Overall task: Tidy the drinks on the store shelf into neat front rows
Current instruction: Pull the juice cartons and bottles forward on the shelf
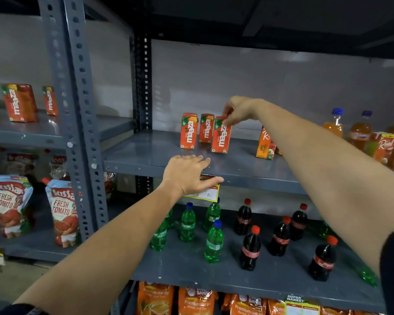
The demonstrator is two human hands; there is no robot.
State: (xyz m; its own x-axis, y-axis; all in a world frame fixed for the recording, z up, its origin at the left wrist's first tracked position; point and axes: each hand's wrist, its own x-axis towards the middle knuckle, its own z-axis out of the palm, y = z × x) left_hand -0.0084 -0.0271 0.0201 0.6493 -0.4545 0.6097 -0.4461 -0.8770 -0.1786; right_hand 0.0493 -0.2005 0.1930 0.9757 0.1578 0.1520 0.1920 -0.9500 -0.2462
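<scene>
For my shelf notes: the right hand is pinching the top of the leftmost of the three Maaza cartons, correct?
Not quite: the head view shows the right hand pinching the top of the rightmost Maaza carton, not the leftmost; the middle carton stands untouched.

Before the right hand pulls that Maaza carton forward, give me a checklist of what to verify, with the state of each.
1. Right hand has a grip on the top of the rightmost Maaza carton: ok.
2. Carton upright: ok.
3. Bare shelf in front of it: ok.
4. Left hand clear of the carton's path, resting at the shelf edge: ok.
5. Three cartons in one even row: not ok, the middle carton sits further back.
6. Grip firmness: cannot tell.
</scene>
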